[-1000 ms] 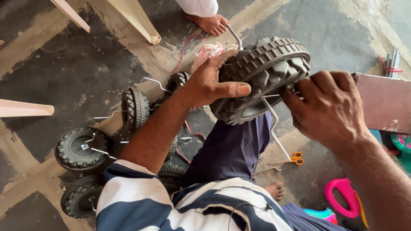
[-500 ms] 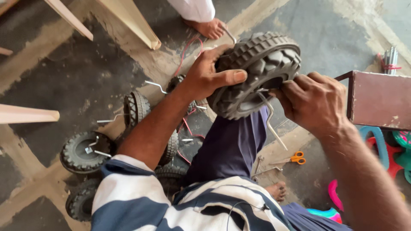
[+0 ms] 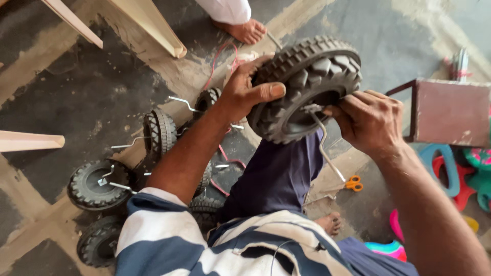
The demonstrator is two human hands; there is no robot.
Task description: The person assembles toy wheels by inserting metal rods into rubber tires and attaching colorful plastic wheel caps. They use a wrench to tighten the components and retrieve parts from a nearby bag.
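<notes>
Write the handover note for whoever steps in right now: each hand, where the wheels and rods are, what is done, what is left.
Left hand: grips the tread of the black wheel, held up over the lap, thumb across the tyre.
Right hand: fingertips at the wheel's hub, on the top of the bent metal rod that hangs down from it.
On the floor to the left: other wheels, several already with rods sticking out. Orange scissors lie on the floor under the right forearm.
Done: rod is at the hub. Whether it is fully seated cannot be seen.
Left: probably seat the rod, then set this wheel with the others.

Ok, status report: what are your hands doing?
Left hand grips black wheel by its tread. Right hand at the hub, on the bent metal rod. Nothing blocking.
</notes>
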